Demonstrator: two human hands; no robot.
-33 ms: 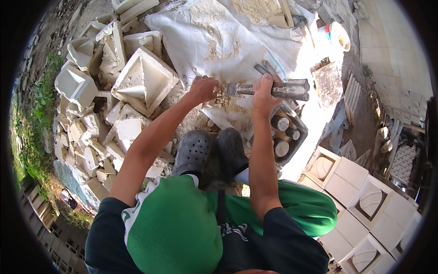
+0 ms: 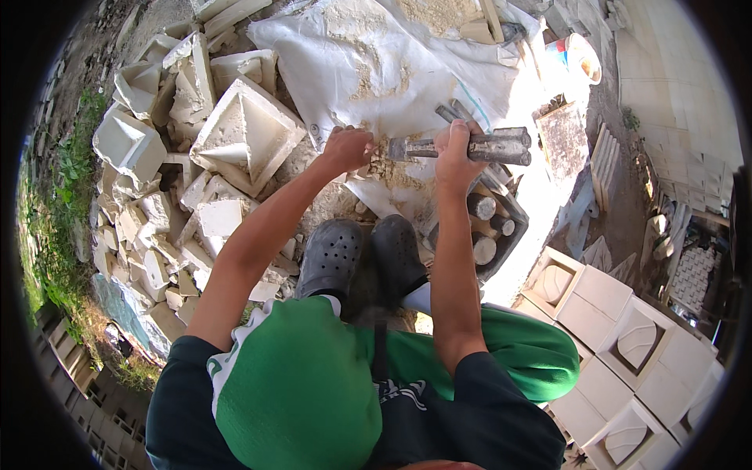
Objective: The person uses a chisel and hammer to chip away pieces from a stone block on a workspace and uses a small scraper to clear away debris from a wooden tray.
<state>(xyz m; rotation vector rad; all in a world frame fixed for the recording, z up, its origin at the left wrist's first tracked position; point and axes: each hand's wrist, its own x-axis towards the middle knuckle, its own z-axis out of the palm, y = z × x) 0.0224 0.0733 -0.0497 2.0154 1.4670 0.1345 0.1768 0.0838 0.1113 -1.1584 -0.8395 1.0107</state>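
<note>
My right hand (image 2: 458, 157) is wrapped round a dark, worn chisel-like tool (image 2: 501, 146) with a flat blade and a thick round rear. It lies level, its blade pointing left towards my left hand (image 2: 350, 149). The left fingers are curled closed; whatever they grip is hidden. Cream crumbs (image 2: 392, 174) lie below and between the hands, on a white sheet (image 2: 329, 74). Two narrow dark bars (image 2: 450, 113) rest just beyond my right hand. Close by my right forearm, a dark tray (image 2: 513, 215) holds several round-ended pieces (image 2: 484, 249).
Broken cream moulded blocks pile up on the left, among them a large hollow square one (image 2: 249, 137). Pale blocks with recessed faces (image 2: 619, 345) stand in rows at lower right. A bucket (image 2: 583, 59) lies tipped at upper right. My dark clogs (image 2: 330, 254) are below the hands.
Both hands stay in nearly the same place and keep their closed shape. The tool's rear end sits slightly higher in the picture; its blade still points left.
</note>
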